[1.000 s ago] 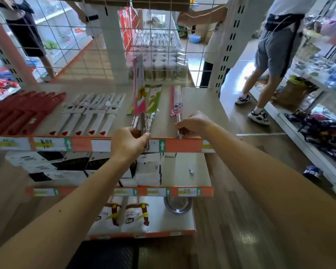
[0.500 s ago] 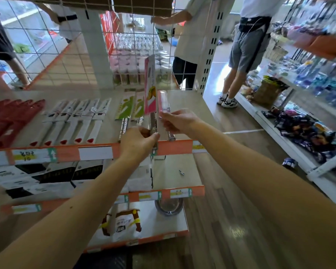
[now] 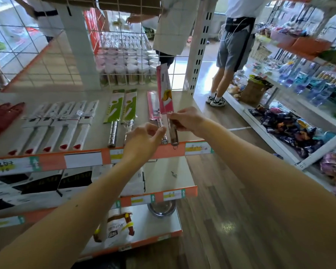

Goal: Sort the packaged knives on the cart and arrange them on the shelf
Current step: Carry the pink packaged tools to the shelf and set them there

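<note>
The shelf [image 3: 47, 94] fills my view, and I see no cart. Its top tier carries a row of white knives [image 3: 66, 121] on the left. Beside that lie two green knives [image 3: 122, 105], flat, with their handles toward the orange edge.

The change is at the right end. A second ago the left hand held the upright pink knife [image 3: 164, 90], and now the right hand has it. The flat pink knife [image 3: 152, 105], which was lifted half a second ago, lies on the shelf just right of the green pair, next to the upright one.

The right hand [image 3: 188, 120] is clamped on the upright knife's steel handle. The pack stands nearly vertical, and the handle's end hangs at the shelf's front lip.

The left hand [image 3: 142, 140] has let go. Its fingers are curled, with the tips at the flat knife's handle. I cannot tell whether they pinch it or only touch it.

I judge that one pink knife is now placed. The other looks ready to go down beside it, which would give a pink pair to match the green. I would line up its handle with the others before lowering it.
</note>
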A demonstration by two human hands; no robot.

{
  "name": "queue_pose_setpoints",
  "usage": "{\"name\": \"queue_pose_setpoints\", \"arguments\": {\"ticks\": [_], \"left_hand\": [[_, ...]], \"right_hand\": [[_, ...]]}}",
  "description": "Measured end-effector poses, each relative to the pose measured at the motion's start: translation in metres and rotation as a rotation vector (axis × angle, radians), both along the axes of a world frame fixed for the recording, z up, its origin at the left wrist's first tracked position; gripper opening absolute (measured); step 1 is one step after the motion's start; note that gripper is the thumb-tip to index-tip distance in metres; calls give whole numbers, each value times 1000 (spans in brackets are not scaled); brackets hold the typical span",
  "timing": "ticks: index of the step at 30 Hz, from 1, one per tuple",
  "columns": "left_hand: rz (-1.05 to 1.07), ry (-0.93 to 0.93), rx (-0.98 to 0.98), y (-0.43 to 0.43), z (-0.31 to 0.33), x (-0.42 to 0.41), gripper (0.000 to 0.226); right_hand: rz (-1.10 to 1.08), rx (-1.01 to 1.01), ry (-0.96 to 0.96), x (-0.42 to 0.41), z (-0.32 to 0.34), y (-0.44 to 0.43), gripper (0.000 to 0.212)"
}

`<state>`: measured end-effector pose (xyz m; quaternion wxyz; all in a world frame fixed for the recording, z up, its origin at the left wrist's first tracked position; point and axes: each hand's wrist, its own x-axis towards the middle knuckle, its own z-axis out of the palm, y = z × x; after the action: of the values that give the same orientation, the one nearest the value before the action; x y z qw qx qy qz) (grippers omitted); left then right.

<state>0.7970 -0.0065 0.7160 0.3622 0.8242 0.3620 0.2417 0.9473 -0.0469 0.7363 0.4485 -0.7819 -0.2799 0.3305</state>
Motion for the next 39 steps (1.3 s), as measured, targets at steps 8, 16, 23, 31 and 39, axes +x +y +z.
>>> {"name": "queue_pose_setpoints", "arguments": {"ticks": [8,16,23,31,39], "left_hand": [[32,77,33,25,-7,-10,36],[94,100,147,38,-11,-25,30],[84,102,156,36,-11,-24,29],[95,100,156,34,-12,-25,28],[74,110,184,32,-13,-28,28]], "right_hand": [[-3,-144,-4,24,-15,1,23],[-80,-166,46,25,-29,14,20],[-63,-234,-132,25,-28,19,40],[-16,-292,-208,23,-20,18,33],[6,-288,-287,21,-20,19,36]]}}
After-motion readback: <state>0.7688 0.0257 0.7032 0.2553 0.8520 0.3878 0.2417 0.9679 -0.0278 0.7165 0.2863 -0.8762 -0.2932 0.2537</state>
